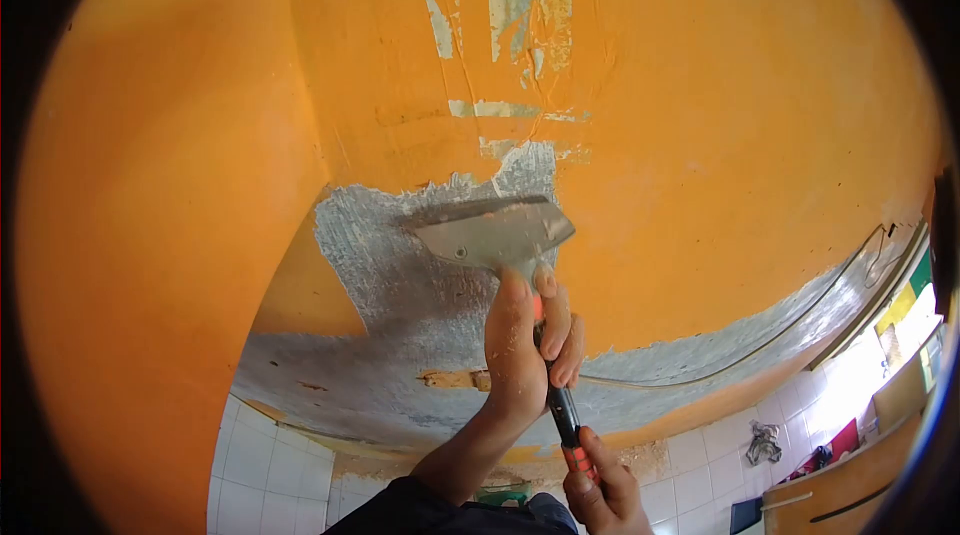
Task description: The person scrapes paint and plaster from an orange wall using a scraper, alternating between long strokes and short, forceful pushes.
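Observation:
A wide-bladed scraper (495, 234) with a black and red handle is raised against the orange painted surface (700, 165). Its metal blade lies over a grey patch (365, 255) where the paint is gone, near the ragged upper edge. My left hand (525, 345) is closed around the top of the handle just below the blade, thumb on the near side, with pale flecks on the skin. Lower down, my right hand (605, 490) grips the handle's red end, its fingers wrapped round it.
Pale chipped spots (510, 0) mark the paint above the blade. An orange wall (160, 235) stands close at left. A cable (700, 372) runs along a grey stripped band. White tiles (270, 465), a bright window (860, 375) and a wooden cabinet (850, 475) are lower down.

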{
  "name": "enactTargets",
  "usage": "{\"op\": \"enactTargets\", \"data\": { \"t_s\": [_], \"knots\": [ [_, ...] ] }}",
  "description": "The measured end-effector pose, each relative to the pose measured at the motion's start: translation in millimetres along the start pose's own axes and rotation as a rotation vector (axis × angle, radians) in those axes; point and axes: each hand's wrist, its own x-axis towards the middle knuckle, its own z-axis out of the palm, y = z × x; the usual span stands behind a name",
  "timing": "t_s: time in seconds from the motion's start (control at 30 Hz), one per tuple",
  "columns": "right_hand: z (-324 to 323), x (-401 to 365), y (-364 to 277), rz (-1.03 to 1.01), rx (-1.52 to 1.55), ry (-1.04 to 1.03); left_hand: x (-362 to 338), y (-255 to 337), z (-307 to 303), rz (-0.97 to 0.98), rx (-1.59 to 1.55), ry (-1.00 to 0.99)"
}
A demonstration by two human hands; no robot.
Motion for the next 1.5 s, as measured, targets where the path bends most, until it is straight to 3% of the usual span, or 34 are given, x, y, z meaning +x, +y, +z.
{"op": "enactTargets", "data": {
  "t_s": [0.1,0.23,0.3,0.37,0.5,0.53,0.63,0.97,1.07,1.17,1.2,1.23,1.33,1.5],
  "knots": [
    [-0.2,0.9,11.3,-0.07,0.042,0.007,3.6,-2.1,-1.1,-0.035,-0.012,0.008],
    [-5.3,3.3,-3.2,0.03,0.094,-0.036,11.5,11.4,8.9,-0.004,-0.025,-0.019],
    [-8.0,2.9,-9.5,-0.015,0.112,-0.044,4.2,7.1,6.3,-0.008,-0.022,-0.012],
    [-14.3,9.7,-29.8,0.145,-0.086,-0.089,14.4,11.5,9.8,0.01,-0.03,-0.021],
    [-22.4,8.2,-41.3,0.22,-0.034,-0.124,10.8,15.1,17.2,0.0,-0.07,0.0],
    [-12.0,5.3,-24.3,-0.011,0.062,-0.06,11.4,14.3,17.3,0.002,-0.069,-0.007],
    [-13.7,15.0,-24.0,-0.15,0.016,-0.035,10.2,13.7,17.4,0.017,-0.093,-0.02],
    [-19.4,14.6,-27.4,-0.056,0.049,-0.082,9.5,13.1,25.1,0.06,-0.019,0.081],
    [-12.9,-4.9,0.4,0.069,0.177,-0.065,-5.5,2.5,12.5,0.001,0.051,0.106],
    [-4.2,-24.4,67.3,0.001,0.139,-0.092,-23.0,-20.8,-19.1,-0.074,0.08,0.125],
    [0.7,-34.6,81.8,0.137,0.201,-0.008,-27.6,-26.4,-25.8,-0.134,0.126,0.131],
    [1.8,-39.3,95.9,0.15,0.204,-0.011,-32.3,-33.0,-32.9,-0.192,0.167,0.139],
    [10.5,-39.5,114.5,-0.028,0.023,-0.006,-45.0,-45.1,-54.2,-0.226,0.174,0.148],
    [13.8,-58.1,150.6,0.157,-0.01,-0.076,-70.9,-60.0,-87.8,-0.314,0.128,0.195]
  ]
}}
